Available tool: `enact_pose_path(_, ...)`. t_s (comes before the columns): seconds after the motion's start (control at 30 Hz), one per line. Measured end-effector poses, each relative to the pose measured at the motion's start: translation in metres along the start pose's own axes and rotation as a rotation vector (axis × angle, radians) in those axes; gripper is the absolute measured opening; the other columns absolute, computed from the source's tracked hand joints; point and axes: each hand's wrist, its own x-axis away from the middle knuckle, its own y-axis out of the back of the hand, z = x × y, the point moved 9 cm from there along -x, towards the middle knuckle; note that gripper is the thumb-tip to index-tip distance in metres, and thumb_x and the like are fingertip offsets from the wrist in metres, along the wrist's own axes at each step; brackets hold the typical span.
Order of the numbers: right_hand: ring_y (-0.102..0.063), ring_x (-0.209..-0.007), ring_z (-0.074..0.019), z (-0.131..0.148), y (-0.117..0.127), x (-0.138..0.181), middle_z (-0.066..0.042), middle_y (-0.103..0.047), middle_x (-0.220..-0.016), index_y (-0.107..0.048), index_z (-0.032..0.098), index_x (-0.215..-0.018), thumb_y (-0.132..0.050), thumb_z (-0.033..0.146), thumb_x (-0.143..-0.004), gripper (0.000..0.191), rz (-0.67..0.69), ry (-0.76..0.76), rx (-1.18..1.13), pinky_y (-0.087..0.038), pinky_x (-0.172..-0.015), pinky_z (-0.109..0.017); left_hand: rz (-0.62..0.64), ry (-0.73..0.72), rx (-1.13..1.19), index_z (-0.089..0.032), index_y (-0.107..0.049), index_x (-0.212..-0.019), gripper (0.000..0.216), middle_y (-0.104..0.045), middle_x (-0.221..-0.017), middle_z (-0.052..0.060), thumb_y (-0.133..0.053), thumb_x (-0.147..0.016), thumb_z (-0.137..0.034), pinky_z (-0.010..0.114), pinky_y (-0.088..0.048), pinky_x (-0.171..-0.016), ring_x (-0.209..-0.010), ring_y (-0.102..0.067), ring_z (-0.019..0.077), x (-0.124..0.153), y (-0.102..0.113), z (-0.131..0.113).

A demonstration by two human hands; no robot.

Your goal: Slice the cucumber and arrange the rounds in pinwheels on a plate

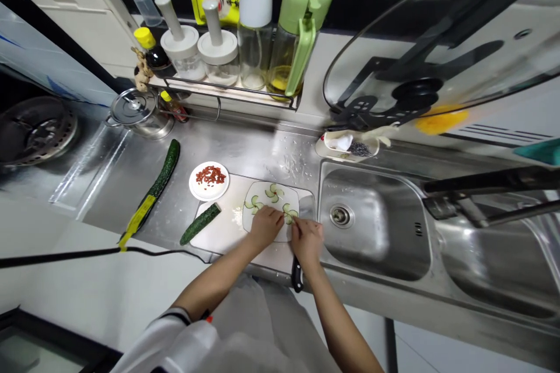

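Observation:
A white square plate (pixel 262 190) lies on a white cutting board (pixel 219 234) and carries thin cucumber slices (pixel 274 192) laid out in flower shapes. My left hand (pixel 265 227) rests on the plate's near edge, fingers curled. My right hand (pixel 307 239) pinches a cucumber slice (pixel 289 215) at the plate's right side. Under my right wrist a black knife handle (pixel 297 274) sticks out over the counter edge. A cut cucumber piece (pixel 200 224) lies on the board's left end.
A small round plate of red berries (pixel 209 180) sits behind the board. A whole cucumber (pixel 153 192) lies to the left beside a black cable (pixel 87 253). A steel sink (pixel 371 227) is to the right. Condiment bottles stand on a rack (pixel 227 90) behind.

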Motion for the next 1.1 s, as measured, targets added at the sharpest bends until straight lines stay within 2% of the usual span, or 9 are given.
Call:
enact_pose_path(0.23,-0.049,-0.086,-0.0185,-0.004,-0.001,0.0,-0.007,-0.064,-0.086,-0.067,0.018,-0.099,-0.045,0.024,-0.087,0.027,-0.02,0.011,0.006,-0.033,-0.083,-0.033,-0.001,-0.063,-0.06,-0.019,-0.064,-0.073,0.023,-0.059,-0.069,0.005,-0.047,-0.088,-0.024,0.03,-0.041,-0.07,-0.073,-0.052,0.0162,-0.002,-0.019,-0.011)
enact_pose_path(0.7,-0.047,-0.081,-0.0179,0.001,-0.011,-0.011,-0.005,-0.063,-0.083,-0.066,0.021,-0.104,-0.044,0.021,-0.085,0.029,0.083,-0.001,0.044,-0.03,-0.076,-0.03,0.052,-0.019,-0.064,-0.02,-0.065,-0.079,0.019,-0.059,-0.071,0.006,-0.049,-0.087,-0.026,0.031,-0.041,-0.071,-0.075,-0.052,0.0175,-0.002,-0.031,-0.008)
enact_pose_path(0.93,-0.044,-0.077,-0.0178,0.002,-0.011,-0.014,-0.004,-0.063,-0.081,-0.066,0.023,-0.104,-0.045,0.021,-0.085,0.029,0.109,-0.008,0.094,-0.029,-0.073,-0.029,0.063,-0.054,-0.037,-0.02,-0.066,-0.082,0.018,-0.06,-0.071,0.005,-0.049,-0.087,-0.027,0.031,-0.042,-0.072,-0.075,-0.053,0.0172,0.001,-0.03,-0.008)
enact_pose_path(1.1,-0.044,-0.078,-0.0177,0.001,-0.012,-0.014,-0.004,-0.063,-0.083,-0.066,0.023,-0.103,-0.044,0.022,-0.086,0.029,0.098,-0.006,0.101,-0.028,-0.073,-0.029,0.023,0.017,0.004,-0.021,-0.066,-0.087,0.018,-0.061,-0.075,0.006,-0.051,-0.086,-0.03,0.032,-0.043,-0.074,-0.079,-0.053,0.0175,0.001,-0.024,-0.002)
